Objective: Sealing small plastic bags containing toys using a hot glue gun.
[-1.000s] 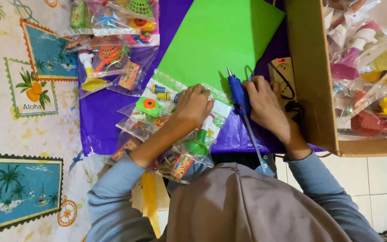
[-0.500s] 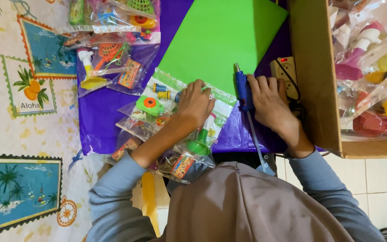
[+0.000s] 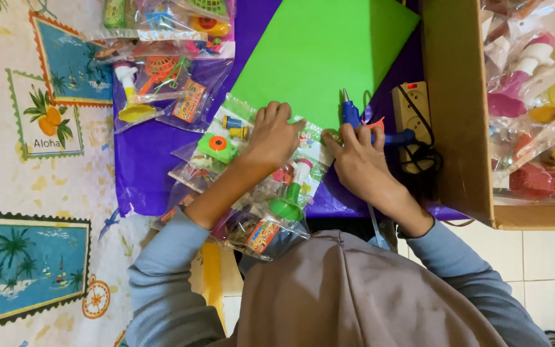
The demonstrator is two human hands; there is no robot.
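My left hand (image 3: 276,136) rests on a clear plastic toy bag (image 3: 252,186), fingers curled over its top edge where it meets the green sheet (image 3: 319,54). My right hand (image 3: 358,160) is close beside it, thumb on the bag's corner. Its fingers spread over the lower part of a blue glue gun (image 3: 352,114). The gun lies on the purple sheet (image 3: 142,167) with its nozzle pointing away from me and its handle sticking out to the right, outside my palm. Its cord runs under my right wrist.
More bagged toys (image 3: 162,83) lie at the upper left on the purple sheet. A beige power strip (image 3: 410,106) sits right of the gun. A cardboard box (image 3: 457,115) holding bagged toys stands at the right. A patterned cloth (image 3: 40,193) covers the left.
The glue gun has moved slightly away from me and tipped so its handle points right. My right hand has shifted left onto the bag's corner. My left hand has stayed on the bag.
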